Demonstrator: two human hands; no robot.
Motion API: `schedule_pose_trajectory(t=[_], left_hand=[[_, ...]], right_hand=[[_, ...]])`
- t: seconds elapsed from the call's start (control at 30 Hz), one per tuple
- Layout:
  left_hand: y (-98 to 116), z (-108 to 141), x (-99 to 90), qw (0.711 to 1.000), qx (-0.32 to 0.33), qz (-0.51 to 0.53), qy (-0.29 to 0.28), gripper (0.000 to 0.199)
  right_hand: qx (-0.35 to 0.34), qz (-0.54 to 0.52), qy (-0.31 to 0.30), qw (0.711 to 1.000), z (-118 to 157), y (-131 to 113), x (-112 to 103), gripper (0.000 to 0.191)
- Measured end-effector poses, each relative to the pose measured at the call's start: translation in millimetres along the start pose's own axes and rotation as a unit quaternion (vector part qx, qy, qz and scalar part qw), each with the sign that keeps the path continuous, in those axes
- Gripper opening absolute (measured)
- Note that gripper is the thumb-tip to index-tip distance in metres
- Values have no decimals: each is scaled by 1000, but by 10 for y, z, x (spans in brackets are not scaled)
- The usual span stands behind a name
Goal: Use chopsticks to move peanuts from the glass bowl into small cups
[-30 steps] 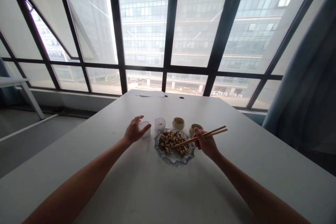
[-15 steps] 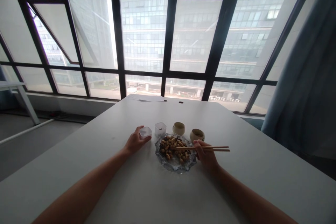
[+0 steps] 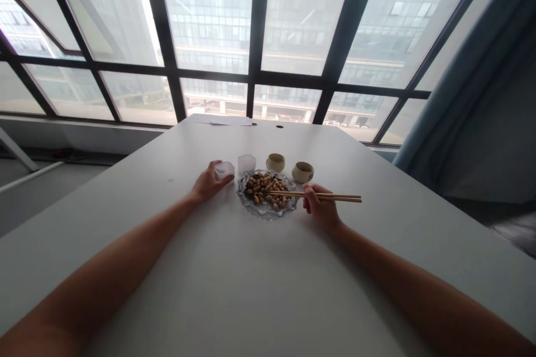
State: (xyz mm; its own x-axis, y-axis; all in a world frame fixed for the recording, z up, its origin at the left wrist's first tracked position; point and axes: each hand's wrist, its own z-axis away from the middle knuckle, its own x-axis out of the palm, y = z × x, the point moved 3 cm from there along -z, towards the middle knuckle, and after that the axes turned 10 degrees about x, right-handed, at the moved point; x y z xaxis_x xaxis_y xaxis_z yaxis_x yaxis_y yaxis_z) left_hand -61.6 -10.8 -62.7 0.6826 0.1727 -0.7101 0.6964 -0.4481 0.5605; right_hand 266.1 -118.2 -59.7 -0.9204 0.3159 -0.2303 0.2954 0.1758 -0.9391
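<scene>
Nuts [image 3: 263,181], apparently peanuts in shells, lay heaped in a scalloped glass dish [image 3: 267,214] on the white table [image 3: 251,290]. Leftmost, the left hand [image 3: 205,184] was curled around a small plastic cup [image 3: 225,169], thumb against its near side. Just right stood a second plastic cup [image 3: 247,164], untouched. Behind the dish sat a beige teacup [image 3: 275,163], and right of that another teacup [image 3: 302,173]. The right hand [image 3: 322,207] held chopsticks [image 3: 345,198] nearly level, tips among the nuts, seemingly in reach of one; whether they pinched any could not be told.
</scene>
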Motion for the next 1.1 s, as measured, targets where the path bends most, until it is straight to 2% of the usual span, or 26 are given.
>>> schedule_pose_trajectory(t=[0.2, 0.37, 0.53, 0.63, 0.77, 0.83, 0.97, 1.1], left_hand=[[-19, -29, 29, 1000, 17, -9, 10, 80], [-6, -108, 47, 1000, 17, 8, -8, 80], [13, -169, 67, 998, 23, 49, -22, 81], [1, -177, 74, 997, 27, 66, -25, 79], [-14, -170, 82, 997, 23, 71, -31, 78], [-9, -164, 87, 996, 21, 74, -38, 78], [10, -157, 83, 996, 26, 75, -41, 78], [19, -158, 81, 997, 21, 66, -47, 79]], right_hand=[[11, -27, -4, 1000, -30, -22, -7, 54], [84, -114, 11, 990, -111, 77, -27, 53], [124, -149, -29, 981, -234, 164, -55, 54], [107, -122, -77, 984, -372, 137, -81, 58], [57, -29, -171, 983, -552, -8, -107, 63], [22, 29, -171, 985, -601, -109, -149, 63], [-38, 78, -115, 990, -582, -344, -242, 59], [-69, 69, -132, 986, -445, -565, -202, 52]])
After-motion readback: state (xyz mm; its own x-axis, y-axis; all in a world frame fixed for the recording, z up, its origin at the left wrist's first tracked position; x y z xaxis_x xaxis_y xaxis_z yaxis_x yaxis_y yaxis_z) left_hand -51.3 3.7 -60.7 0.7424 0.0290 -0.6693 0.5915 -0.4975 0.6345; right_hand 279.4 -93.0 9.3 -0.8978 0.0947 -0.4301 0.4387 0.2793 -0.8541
